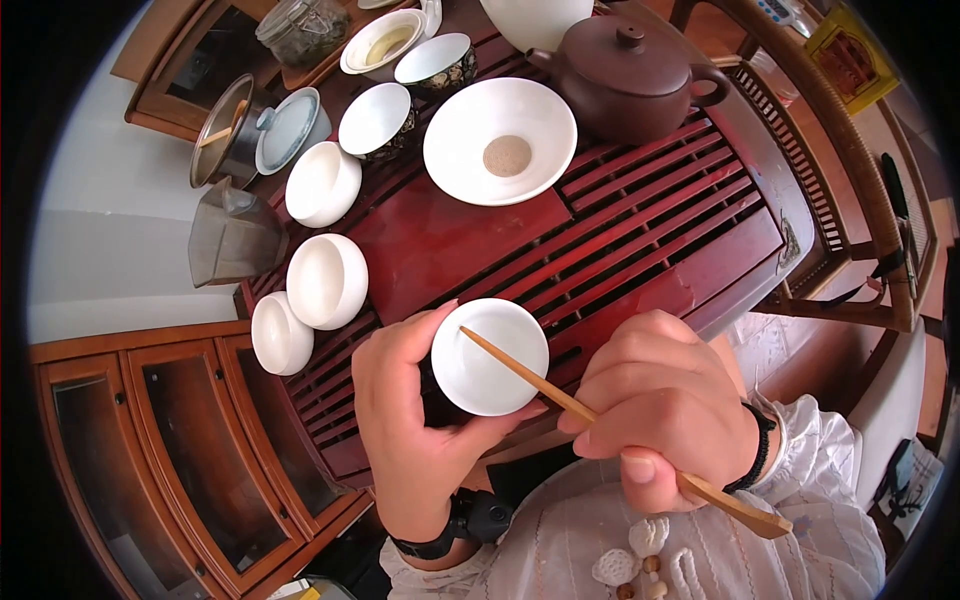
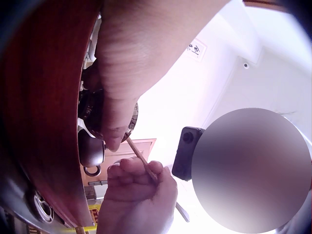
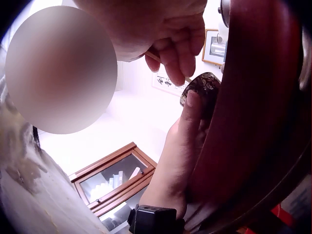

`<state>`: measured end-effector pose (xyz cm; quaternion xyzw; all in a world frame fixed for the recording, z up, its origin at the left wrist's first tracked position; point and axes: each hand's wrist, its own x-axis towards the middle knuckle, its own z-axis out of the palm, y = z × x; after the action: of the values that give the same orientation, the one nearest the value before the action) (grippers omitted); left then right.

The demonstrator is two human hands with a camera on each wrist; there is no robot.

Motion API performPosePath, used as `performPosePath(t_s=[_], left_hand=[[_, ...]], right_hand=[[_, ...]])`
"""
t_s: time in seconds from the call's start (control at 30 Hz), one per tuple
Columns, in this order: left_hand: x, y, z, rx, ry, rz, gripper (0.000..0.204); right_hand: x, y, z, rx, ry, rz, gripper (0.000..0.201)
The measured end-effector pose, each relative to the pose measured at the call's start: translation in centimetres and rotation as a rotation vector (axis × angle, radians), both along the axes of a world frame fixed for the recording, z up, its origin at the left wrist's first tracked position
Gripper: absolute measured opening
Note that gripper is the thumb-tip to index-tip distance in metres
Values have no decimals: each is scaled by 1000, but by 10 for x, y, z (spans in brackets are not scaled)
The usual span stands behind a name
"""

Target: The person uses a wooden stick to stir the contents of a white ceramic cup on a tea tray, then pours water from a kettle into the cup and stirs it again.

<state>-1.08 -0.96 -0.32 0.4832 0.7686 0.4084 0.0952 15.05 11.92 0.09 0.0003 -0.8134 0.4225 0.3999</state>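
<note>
A small teacup [image 1: 480, 375], white inside, is held between the thumb and fingers of my left hand [image 1: 400, 410]. In the right wrist view its dark patterned outside [image 3: 208, 83] shows. My right hand [image 1: 665, 400] grips a slim wooden tea pick [image 1: 535, 382], whose flat wider end sticks out behind the fist. The pick's thin tip reaches into the cup, over its white inner wall. Both hands are above the near edge of the dark red slatted tea tray [image 1: 430, 235]. In the left wrist view, the left fingers partly cover the cup.
Beyond the cup, a wide white bowl [image 1: 455, 150] with a brownish patch at its bottom stands beside a brown teapot [image 1: 630, 85]. Several white cups [image 1: 325, 280] line the tray's left side, near a clear pitcher [image 1: 230, 235]. A rattan chair [image 1: 790, 130] is on the right.
</note>
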Motion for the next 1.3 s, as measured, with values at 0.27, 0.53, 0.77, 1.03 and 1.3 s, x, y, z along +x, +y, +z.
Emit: performPosePath(t_s=[0.27,0.53,0.77,1.03,1.3], left_hand=[[0,0,2,-5,-4,3,77],[1,0,3,-9,-11,-2,76],[1,0,1,2,-33,0,74],[1,0,1,0,-59,10,72],[1,-1,1,0,-54,1,72]], right_hand=[[1,0,0,-10,4,-27,20],[0,0,1,-21,20,-24,20],[3,-1,0,-29,7,-24,20],[3,-1,0,-19,10,-25,21],[4,-3,1,-31,-11,-34,24]])
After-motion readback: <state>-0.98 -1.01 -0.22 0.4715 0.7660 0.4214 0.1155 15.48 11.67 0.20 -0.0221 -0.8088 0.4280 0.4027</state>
